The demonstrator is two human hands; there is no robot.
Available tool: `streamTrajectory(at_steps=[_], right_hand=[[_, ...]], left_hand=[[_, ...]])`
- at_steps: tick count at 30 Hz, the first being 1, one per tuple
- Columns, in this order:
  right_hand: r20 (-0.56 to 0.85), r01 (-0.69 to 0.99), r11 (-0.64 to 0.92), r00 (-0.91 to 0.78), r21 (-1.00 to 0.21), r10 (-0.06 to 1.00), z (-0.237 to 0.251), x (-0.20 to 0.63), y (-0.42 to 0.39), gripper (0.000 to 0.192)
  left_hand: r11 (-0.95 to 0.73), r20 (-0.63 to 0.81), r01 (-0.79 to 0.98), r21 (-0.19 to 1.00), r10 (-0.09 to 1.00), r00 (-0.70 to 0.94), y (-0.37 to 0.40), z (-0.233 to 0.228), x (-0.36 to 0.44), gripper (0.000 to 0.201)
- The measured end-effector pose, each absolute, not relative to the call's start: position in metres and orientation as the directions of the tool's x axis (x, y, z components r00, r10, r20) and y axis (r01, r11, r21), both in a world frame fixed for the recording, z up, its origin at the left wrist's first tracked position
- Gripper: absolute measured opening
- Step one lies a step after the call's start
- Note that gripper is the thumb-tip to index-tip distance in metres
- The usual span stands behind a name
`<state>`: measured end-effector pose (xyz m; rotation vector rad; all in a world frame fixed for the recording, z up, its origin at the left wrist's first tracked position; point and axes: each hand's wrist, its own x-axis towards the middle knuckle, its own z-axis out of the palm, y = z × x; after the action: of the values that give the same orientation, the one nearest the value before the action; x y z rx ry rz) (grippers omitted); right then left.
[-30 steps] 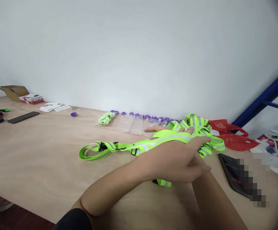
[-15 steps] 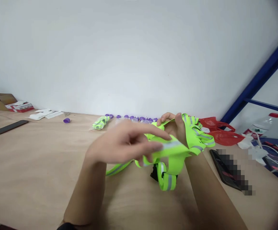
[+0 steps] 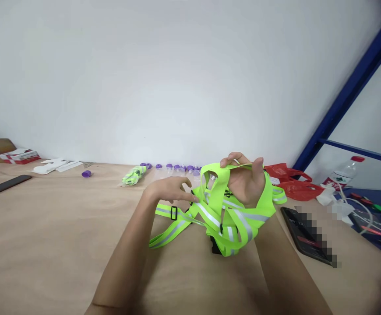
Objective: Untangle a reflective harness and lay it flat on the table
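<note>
1. Two forearms enter from the bottom edge – both bare from elbow to wrist, no sleeve on either in this view
2. Left hand [image 3: 171, 189]: bare, no glove, no ring to be seen on the fingers that show
3. Right hand [image 3: 245, 181]: bare too, no glove; its wrist is partly hidden, so a band there cannot be ruled in or out
4. Left wrist: no watch, strap or bracelet visible
5. Fingernails look short and plain – too small to tell more
6. No markings, tattoos or plasters show on either arm
</note>
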<state>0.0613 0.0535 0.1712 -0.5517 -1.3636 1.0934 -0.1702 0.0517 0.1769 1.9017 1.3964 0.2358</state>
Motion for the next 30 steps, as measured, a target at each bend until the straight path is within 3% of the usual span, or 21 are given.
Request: streamTrajectory(at_steps=[4,10,13,19,22,26,30], right_hand=[[0.506,-0.323,0.453,-0.101,-0.831,0.856,0.174,0.064,0.052,0.057],[0.55,-0.372,0.48,-0.107,-0.795,0.828,0.17,0.065,0.054,0.052],[0.555,-0.454,0.451,-0.12,-0.768,0.823,0.17,0.064,0.053,0.047],[0.573,-0.551,0.421,-0.13,-0.72,0.809,0.17,0.061,0.053,0.045],[0.61,-0.576,0.428,-0.161,-0.696,0.776,0.166,0.062,0.058,0.039],[0.627,-0.465,0.489,-0.203,-0.738,0.752,0.162,0.067,0.064,0.032],[0.58,-0.106,0.577,-0.294,-0.81,0.76,0.162,0.069,0.063,0.028]], left_hand=[[0.006,-0.36,0.656,0.755,0.84,0.406,0.063,0.166,-0.166,0.089],[-0.066,-0.145,0.452,0.89,0.897,0.416,0.064,0.165,-0.157,0.058],[-0.073,-0.085,0.379,0.922,0.919,0.384,0.064,0.167,-0.16,0.049],[0.001,-0.207,0.406,0.914,0.861,0.464,0.07,0.161,-0.165,0.041],[0.013,-0.161,0.334,0.942,0.894,0.418,0.074,0.157,-0.164,0.025],[-0.026,-0.013,0.133,0.991,0.957,0.291,0.074,0.161,-0.165,0.014],[-0.118,0.133,-0.097,0.988,0.975,0.177,0.067,0.176,-0.162,0.031]])
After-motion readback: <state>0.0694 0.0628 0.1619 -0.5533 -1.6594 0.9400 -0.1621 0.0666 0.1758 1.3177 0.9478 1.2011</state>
